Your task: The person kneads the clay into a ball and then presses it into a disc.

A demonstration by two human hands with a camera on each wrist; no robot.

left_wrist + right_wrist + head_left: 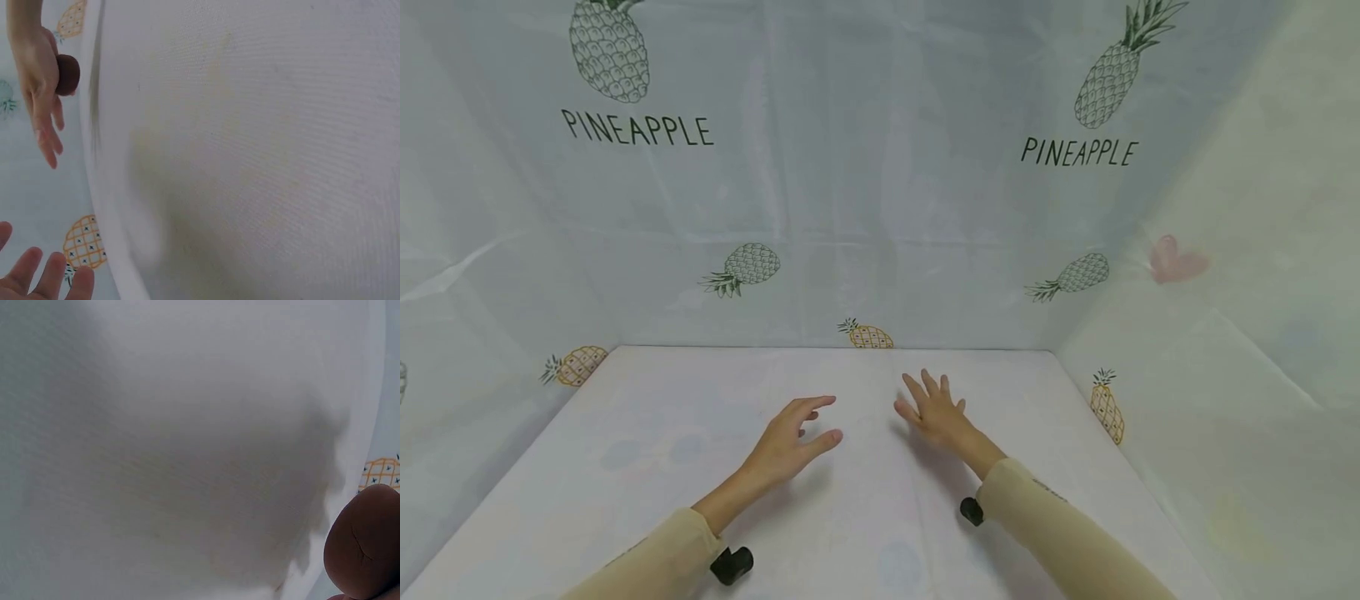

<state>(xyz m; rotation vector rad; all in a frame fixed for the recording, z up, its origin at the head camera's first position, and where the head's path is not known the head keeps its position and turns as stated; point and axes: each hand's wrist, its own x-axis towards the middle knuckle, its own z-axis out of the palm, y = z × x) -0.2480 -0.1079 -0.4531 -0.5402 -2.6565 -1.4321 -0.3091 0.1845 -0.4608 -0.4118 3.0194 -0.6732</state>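
Observation:
My left hand (pixel 786 446) hovers over the white tabletop (pixel 850 517), its thumb and forefinger apart and nothing between them. Its fingertips (pixel 80 284) show at the lower left of the left wrist view. Across a gap to the right, my right hand (pixel 938 417) is above the surface, palm down with fingers spread. Beneath its palm is a smooth brown egg-shaped thing (pixel 67 75), which the hand hides in the head view. The right wrist view shows that brown thing (pixel 365 544) up close, with a thin dark crack-like line. I cannot tell what it is.
Pale sheeting printed with pineapples (pixel 1105 83) hangs behind the table and at both sides. A faded red heart (pixel 1176 260) is on the right side. Black wrist cameras stick out under the left (pixel 732 565) and right cuffs.

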